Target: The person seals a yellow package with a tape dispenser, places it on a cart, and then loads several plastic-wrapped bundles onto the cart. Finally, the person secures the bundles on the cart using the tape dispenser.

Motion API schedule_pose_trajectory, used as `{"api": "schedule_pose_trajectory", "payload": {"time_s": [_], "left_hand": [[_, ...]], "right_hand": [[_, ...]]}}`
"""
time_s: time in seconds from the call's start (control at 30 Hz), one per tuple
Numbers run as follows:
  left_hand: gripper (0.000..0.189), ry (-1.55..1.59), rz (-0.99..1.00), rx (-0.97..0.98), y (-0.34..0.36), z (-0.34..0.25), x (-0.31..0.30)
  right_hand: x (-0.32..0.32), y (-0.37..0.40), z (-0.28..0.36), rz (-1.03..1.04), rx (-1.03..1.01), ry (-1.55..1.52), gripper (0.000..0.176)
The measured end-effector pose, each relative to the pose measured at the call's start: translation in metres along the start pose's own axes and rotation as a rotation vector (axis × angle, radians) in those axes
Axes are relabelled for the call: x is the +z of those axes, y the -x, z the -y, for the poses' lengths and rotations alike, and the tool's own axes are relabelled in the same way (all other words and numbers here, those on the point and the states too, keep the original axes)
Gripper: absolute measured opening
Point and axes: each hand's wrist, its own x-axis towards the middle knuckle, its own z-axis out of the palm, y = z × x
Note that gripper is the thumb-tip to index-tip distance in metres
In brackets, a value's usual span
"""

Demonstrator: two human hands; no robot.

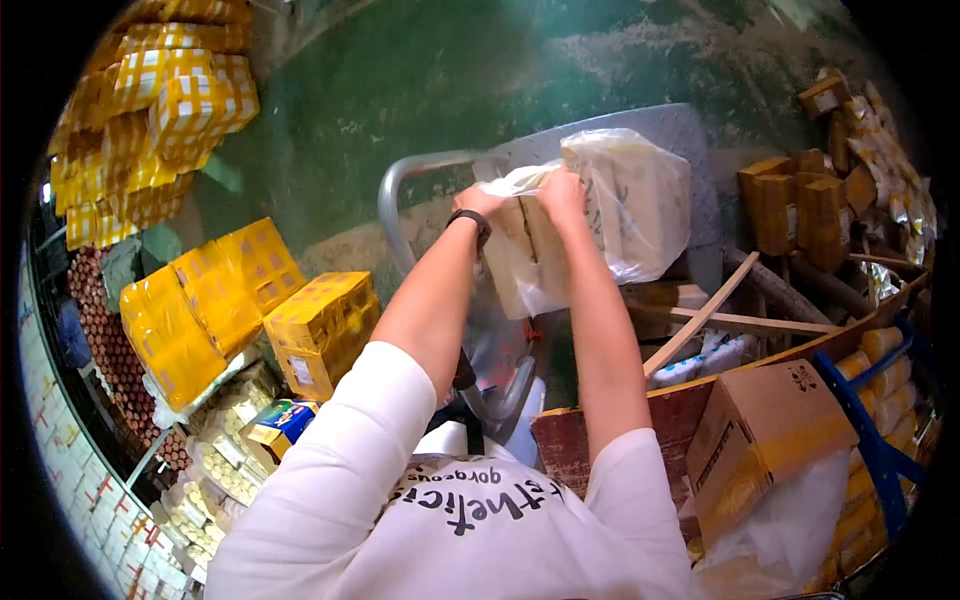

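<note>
Both my hands are closed on the gathered top of a clear plastic bag [545, 285]. My left hand [480, 203], with a dark band on its wrist, grips the left side of the bunched plastic. On the right side, my right hand [563, 195] holds the same plastic close by. Pale cartons show through the bag. Beside it, to the right, another clear plastic bag [650, 200] covers more pale cartons with dark markings. They rest on a grey flatbed cart [690, 130] with a bent metal handle [392, 190].
Yellow-taped boxes [215, 285] stand at the left, below a tall taped stack [180, 105]. Wooden strips [705, 315] cross at the right, near an opened-looking brown carton [770, 425] and a blue metal frame [875, 440]. Green floor [400, 80] stretches beyond the cart.
</note>
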Motion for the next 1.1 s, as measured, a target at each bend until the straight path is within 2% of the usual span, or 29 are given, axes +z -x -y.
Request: {"api": "schedule_pose_trajectory", "payload": {"time_s": [0.1,0.13,0.23,0.27,0.37,0.4,0.43,0.5,0.57,0.6,0.63,0.7,0.77,0.87,0.97,1.1], "left_hand": [[0.038,0.006,-0.161,-0.005,0.0,0.006,0.009],[0.038,-0.008,-0.125,-0.011,0.0,0.009,0.009],[0.038,-0.017,-0.07,0.007,-0.008,0.014,0.003],[0.037,-0.002,-0.074,0.021,-0.009,0.018,0.004],[0.037,0.028,-0.077,-0.041,-0.002,0.016,0.003],[0.035,0.044,-0.09,-0.077,-0.003,0.013,0.006],[0.033,0.06,-0.105,-0.107,-0.001,0.005,0.006],[0.027,-0.208,-0.657,0.257,0.017,-0.018,0.015],[0.026,-0.429,-0.586,0.612,0.045,-0.049,-0.003],[0.026,-0.539,-0.541,0.79,0.06,-0.063,-0.014],[0.024,-0.545,-0.394,0.914,0.08,-0.069,-0.021],[0.021,-0.556,-0.061,0.98,0.086,-0.05,-0.004],[0.018,-0.565,0.045,0.832,0.094,-0.025,0.013],[0.021,-0.722,0.383,0.543,0.089,-0.006,0.031],[0.025,-0.675,0.51,0.691,0.068,0.016,0.049],[0.022,-0.637,0.411,0.676,0.085,0.012,0.039]], "right_hand": [[-0.007,-0.006,-0.017,0.022,-0.138,0.092,0.025],[0.001,-0.016,-0.03,-0.08,-0.153,0.007,0.022],[-0.007,-0.034,-0.055,0.048,-0.276,-0.145,0.02],[-0.013,-0.035,-0.058,0.086,-0.245,-0.193,0.02],[-0.012,-0.047,-0.074,0.272,-0.244,-0.405,0.023],[-0.009,-0.052,-0.08,0.357,-0.238,-0.366,0.035],[-0.011,-0.042,-0.076,0.233,-0.352,-0.324,0.039],[-0.018,-0.008,-0.069,-0.021,-0.573,-0.23,0.048],[-0.054,0.049,-0.042,-0.229,-0.798,-0.038,0.05],[-0.052,0.07,-0.044,-0.147,-0.799,-0.056,0.045],[-0.05,0.086,-0.047,-0.067,-0.796,-0.075,0.04],[-0.029,0.107,-0.064,0.054,-0.745,0.037,0.031],[-0.011,0.113,-0.079,0.103,-0.732,0.112,0.022],[0.003,0.117,-0.092,0.045,-0.738,0.109,0.015],[0.019,0.115,-0.094,-0.047,-0.7,0.089,0.016],[0.028,0.117,-0.092,-0.156,-0.666,0.052,0.016]]}}
